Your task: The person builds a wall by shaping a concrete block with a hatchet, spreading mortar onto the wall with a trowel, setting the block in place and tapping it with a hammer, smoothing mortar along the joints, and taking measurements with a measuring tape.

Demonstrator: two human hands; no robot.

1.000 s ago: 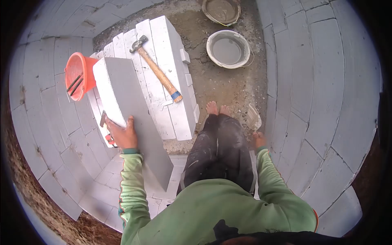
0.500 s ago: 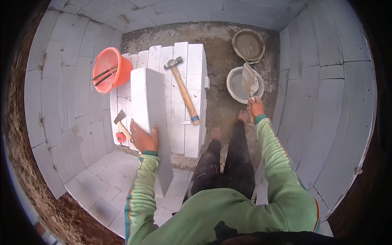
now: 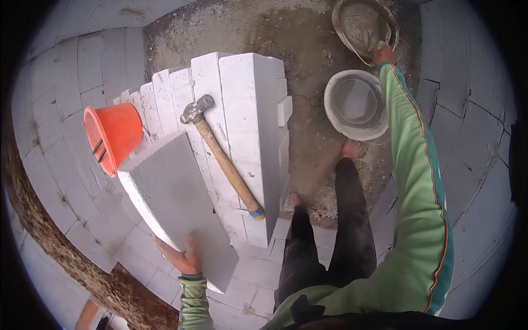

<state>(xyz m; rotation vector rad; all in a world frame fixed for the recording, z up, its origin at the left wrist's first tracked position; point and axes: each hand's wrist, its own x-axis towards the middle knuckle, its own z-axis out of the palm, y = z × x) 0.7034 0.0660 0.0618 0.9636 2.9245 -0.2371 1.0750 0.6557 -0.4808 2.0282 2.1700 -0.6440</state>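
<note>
A large white lightweight concrete block (image 3: 170, 187) stands tilted on its side at the left. My left hand (image 3: 183, 254) grips its near edge, thumb on the grey broad face and fingers along the white side. My right hand (image 3: 383, 55) is closed at the near rim of the mortar bucket (image 3: 360, 25). It holds the trowel, whose blade is mostly hidden now. Grey wet mortar with swirled marks lies in that bucket. Closer to me stands a second bucket (image 3: 356, 102) with greyish liquid.
A wooden-handled hammer (image 3: 225, 159) lies on the stacked white blocks (image 3: 239, 110). An orange bucket (image 3: 118, 132) with dark sticks in it leans at the left. Block walls (image 3: 467, 126) enclose the space, and my bare feet are on the rough floor (image 3: 311, 170).
My right hand has moved from the nearer bucket to the farther mortar bucket with the trowel. The block has tilted in my left hand, its broad face turned upward. The view has shifted.
</note>
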